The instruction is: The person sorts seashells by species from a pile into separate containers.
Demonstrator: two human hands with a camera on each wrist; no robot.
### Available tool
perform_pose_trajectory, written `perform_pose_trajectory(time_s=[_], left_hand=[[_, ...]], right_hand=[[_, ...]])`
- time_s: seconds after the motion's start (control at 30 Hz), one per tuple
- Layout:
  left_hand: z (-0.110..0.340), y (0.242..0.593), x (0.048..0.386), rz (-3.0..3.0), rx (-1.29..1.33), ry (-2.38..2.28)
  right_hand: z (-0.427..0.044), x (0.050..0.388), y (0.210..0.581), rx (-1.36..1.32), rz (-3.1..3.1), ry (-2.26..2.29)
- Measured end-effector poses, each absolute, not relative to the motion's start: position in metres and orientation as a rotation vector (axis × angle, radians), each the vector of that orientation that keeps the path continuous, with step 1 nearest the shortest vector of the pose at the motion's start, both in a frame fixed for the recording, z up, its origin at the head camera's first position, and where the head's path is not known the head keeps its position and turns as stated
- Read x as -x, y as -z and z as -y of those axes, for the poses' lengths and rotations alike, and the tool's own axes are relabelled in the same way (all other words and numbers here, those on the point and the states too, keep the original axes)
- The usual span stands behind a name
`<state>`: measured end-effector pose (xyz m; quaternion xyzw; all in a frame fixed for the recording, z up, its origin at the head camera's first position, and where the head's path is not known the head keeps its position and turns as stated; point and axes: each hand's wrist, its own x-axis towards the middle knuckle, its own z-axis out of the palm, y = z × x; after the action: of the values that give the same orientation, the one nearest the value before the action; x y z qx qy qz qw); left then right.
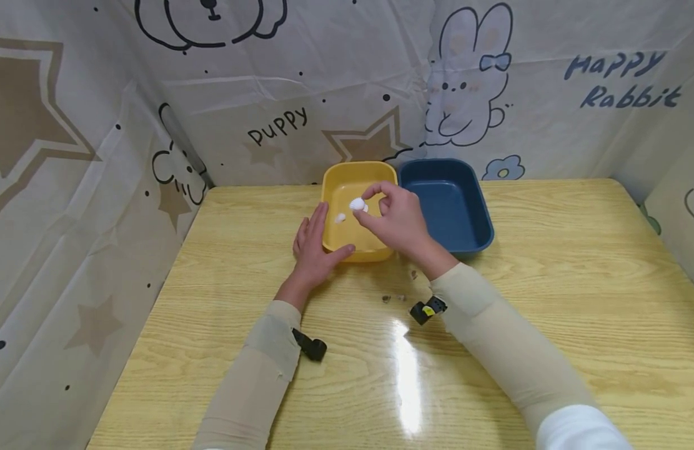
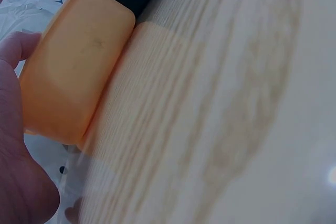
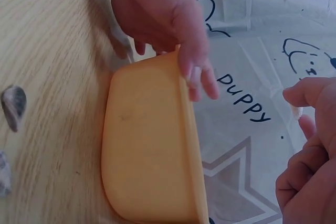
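Right hand (image 1: 401, 217): thumb and index fingertip pinch a small white shell (image 1: 356, 204), just above centre in the head view. The shell is over the yellow tray (image 1: 352, 240); a further white edge shows directly behind it, and whether that belongs to the same shell cannot be told. In the right wrist view the pinch is at the right edge, the shell mostly hidden by the fingers.

Left hand (image 1: 314, 251): left of centre, spread around the near left corner of the yellow tray, fingers extended along its left side, thumb at the near rim; it is not closed round anything.

A white piece (image 1: 340, 218) lies inside the yellow tray, left of the pinched shell. The blue tray (image 1: 450, 219) stands just beside the yellow one, right of centre.

Three small dark pieces (image 1: 386, 299) lie on the wooden table (image 1: 571, 300), below the trays. Black wrist cameras (image 1: 312, 347) are strapped over beige sleeves (image 1: 251, 381). A printed cloth (image 1: 347, 69), lettered "Puppy" and "Happy Rabbit", fills the upper frame.
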<state>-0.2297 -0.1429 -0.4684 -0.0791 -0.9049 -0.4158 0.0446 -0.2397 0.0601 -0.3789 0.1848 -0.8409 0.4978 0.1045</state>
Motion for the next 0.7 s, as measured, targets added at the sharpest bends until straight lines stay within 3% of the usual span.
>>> perform_pose_trajectory(time_s=[0.7], left_hand=[[0.144,0.468,0.229,2.755,0.251,1.276]], right_hand=[[-0.048,0.274,0.397,-0.293,2.651,-1.475]])
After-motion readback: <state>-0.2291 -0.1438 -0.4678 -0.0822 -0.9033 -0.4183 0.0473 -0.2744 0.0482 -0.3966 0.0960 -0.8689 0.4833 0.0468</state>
